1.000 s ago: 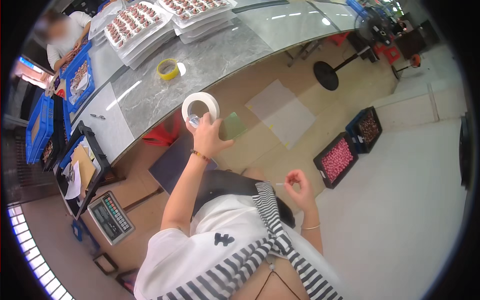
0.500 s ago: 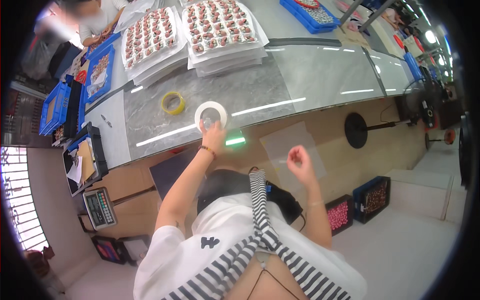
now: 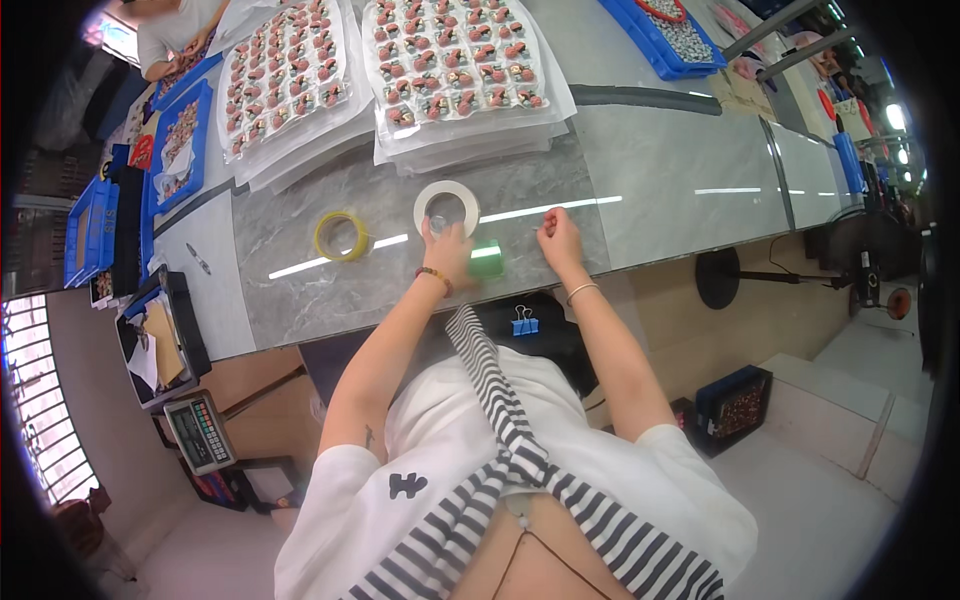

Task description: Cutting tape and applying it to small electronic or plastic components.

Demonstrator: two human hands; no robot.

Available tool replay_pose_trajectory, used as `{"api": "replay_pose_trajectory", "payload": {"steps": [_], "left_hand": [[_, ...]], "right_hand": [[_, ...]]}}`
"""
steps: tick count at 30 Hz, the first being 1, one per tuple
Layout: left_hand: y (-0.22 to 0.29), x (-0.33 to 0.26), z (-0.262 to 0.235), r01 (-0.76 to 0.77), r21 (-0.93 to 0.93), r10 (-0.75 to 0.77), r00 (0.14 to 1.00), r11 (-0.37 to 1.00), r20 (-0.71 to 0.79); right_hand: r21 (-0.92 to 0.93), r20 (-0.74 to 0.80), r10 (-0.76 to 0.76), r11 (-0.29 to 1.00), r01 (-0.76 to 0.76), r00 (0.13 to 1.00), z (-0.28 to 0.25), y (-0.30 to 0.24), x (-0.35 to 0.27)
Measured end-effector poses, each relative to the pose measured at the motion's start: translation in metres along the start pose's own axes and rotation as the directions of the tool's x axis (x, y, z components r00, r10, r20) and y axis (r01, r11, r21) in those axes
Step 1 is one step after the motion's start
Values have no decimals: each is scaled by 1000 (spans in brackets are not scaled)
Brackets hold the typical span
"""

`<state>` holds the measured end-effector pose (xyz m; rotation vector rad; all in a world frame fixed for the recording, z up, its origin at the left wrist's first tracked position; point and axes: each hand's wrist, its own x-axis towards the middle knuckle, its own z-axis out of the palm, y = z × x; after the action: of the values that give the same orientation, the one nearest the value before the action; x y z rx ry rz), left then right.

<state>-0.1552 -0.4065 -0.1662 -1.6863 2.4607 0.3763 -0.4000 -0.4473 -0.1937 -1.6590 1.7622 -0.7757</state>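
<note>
White tape roll, wide and flat, now sits on the grey marble-pattern tabletop with the left hand on its near edge, fingers curled over the rim and into the core. One second ago the same roll was held up in the air, well above the table edge; half a second ago it was lower, over the counter. So the roll has come down and forward (the head view has also swung toward the bench, which accounts for part of the shift). Left grip: closed around the roll's near wall, holding it.

Right hand has moved too. Earlier it hung free below the table edge, loosely curled; now it rests at the table surface just right of the roll, thumb and forefinger pinched narrow together. Whether a tape end sits between them I cannot tell, since clear film would not show at this size. A small green block lies between the two hands, touching or just beside the left one.

Judgement: both hands arriving at the surface either side of the roll suggests the carrying phase is over and work at the bench is starting.

Surroundings, same view: a yellow tape roll lies apart to the left; stacked white trays of small red-and-brown pieces stand just beyond the white roll; a blue binder clip hangs at the person's chest; a weighing scale sits low on the left.
</note>
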Motion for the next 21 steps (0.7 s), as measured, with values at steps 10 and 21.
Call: {"api": "replay_pose_trajectory", "payload": {"steps": [10, 21], "left_hand": [[-7, -2, -30, -143, -334, 63, 969, 932, -239], [25, 69, -21, -220, -247, 161, 958, 944, -237]], "right_hand": [[-45, 50, -85, 995, 87, 995, 19, 7, 32], [-93, -102, -203, 977, 194, 974, -1, -12, 63]]}}
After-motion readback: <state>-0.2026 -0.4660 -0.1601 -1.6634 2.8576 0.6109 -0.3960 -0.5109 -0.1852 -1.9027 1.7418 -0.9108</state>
